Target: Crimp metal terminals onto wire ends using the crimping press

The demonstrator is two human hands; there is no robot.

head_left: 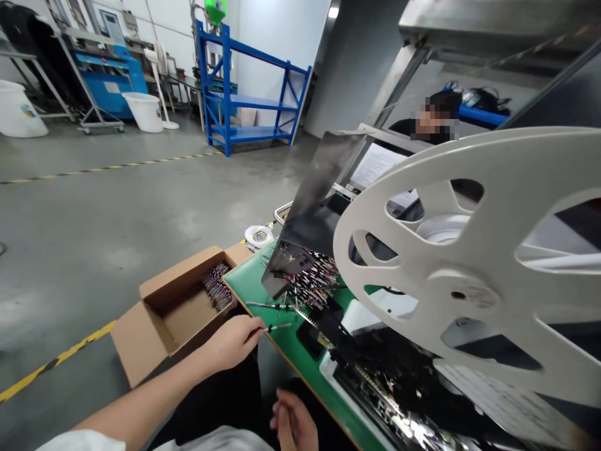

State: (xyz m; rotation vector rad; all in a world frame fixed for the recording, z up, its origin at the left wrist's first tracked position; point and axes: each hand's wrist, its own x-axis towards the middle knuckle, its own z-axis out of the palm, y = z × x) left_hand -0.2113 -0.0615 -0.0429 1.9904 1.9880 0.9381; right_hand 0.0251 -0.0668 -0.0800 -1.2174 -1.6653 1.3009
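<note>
Two bare hands in view, both low in frame. Left hand point(239, 341) is at the near edge of the green table point(291, 346), thumb and fingertips pinching one end of a short wire point(278, 327). That wire has a small black piece partway along, and its free end points right, over the tabletop; can't tell if it touches the surface. Right hand point(295, 423) is lower, by the lap and off the table edge, fingers curled — can't tell if anything is in it.

Just beyond the held wire, a second wire point(263, 305) lies on the table, roughly sideways, also with black bits on it. Past that, a big messy pile of wires point(315, 280) sits on the green top, next to a dark tilted panel point(300, 247). Black flat object point(313, 332) on the table, right of the held wire, beside a metal machine point(375, 382) with a toothed strip. Large white reel point(483, 282) fills the right side, above the machine.

Left of the table: cardboard box point(185, 313), flaps out, more wires point(217, 287) bunched at its far right end. White coil point(258, 237) beyond the table's far corner. Background — blue rack point(258, 100), white bins point(144, 113), another person point(439, 116) behind the reel.
</note>
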